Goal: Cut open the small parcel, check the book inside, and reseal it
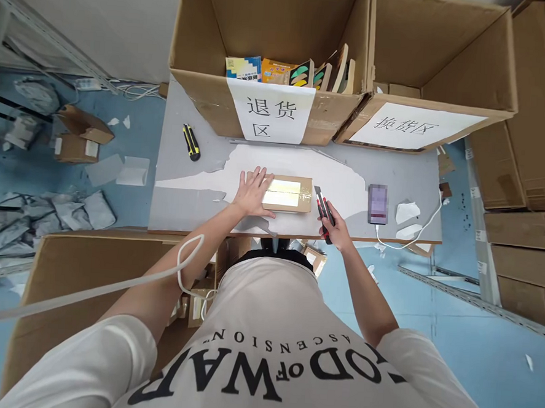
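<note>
A small brown cardboard parcel (pixel 288 194) with a pale label lies flat on the grey table (pixel 181 180). My left hand (pixel 253 192) rests flat on its left end, fingers spread. My right hand (pixel 336 230) grips a red and black utility knife (pixel 323 208), its blade tip pointing at the parcel's right end, a little apart from it.
A yellow and black knife (pixel 191 142) lies at the table's left. A phone (pixel 377 203) on a white cable sits at the right, by paper scraps (pixel 407 211). Two large labelled cartons (pixel 268 50) (pixel 440 72) stand at the back; the left holds books. Another carton (pixel 92 279) stands at my left.
</note>
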{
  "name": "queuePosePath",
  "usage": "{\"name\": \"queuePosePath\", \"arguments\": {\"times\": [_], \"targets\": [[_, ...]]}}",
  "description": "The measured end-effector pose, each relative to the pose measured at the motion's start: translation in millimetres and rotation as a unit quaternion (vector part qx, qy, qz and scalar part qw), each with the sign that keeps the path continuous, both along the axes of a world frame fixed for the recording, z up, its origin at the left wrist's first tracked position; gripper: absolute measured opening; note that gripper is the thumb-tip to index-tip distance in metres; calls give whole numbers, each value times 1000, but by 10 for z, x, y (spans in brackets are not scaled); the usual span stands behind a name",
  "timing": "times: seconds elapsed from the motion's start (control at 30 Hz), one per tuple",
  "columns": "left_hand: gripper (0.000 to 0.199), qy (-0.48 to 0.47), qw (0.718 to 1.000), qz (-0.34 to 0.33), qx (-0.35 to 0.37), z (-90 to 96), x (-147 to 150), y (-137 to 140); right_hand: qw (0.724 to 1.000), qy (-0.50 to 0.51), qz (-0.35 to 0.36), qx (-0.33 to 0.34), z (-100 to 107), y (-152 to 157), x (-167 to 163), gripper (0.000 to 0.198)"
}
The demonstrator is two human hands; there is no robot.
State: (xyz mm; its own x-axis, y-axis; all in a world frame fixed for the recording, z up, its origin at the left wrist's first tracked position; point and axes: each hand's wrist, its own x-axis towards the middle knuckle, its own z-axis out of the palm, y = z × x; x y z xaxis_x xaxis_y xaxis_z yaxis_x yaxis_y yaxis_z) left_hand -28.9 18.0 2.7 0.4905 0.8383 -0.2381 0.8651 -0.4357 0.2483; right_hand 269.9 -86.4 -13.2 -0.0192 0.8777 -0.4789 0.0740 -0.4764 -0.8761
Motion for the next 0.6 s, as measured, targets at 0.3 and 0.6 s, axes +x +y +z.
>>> {"name": "queuePosePath", "arguments": {"times": [0.3,0.6], "targets": [[119,-3,1000,8,6,-40,-8,-45,1000,-8,23,-12,55,81,23,81],[113,-30,999,18,33,-105,11,-50,993,-37,105,-32,193,149,225,74]]}}
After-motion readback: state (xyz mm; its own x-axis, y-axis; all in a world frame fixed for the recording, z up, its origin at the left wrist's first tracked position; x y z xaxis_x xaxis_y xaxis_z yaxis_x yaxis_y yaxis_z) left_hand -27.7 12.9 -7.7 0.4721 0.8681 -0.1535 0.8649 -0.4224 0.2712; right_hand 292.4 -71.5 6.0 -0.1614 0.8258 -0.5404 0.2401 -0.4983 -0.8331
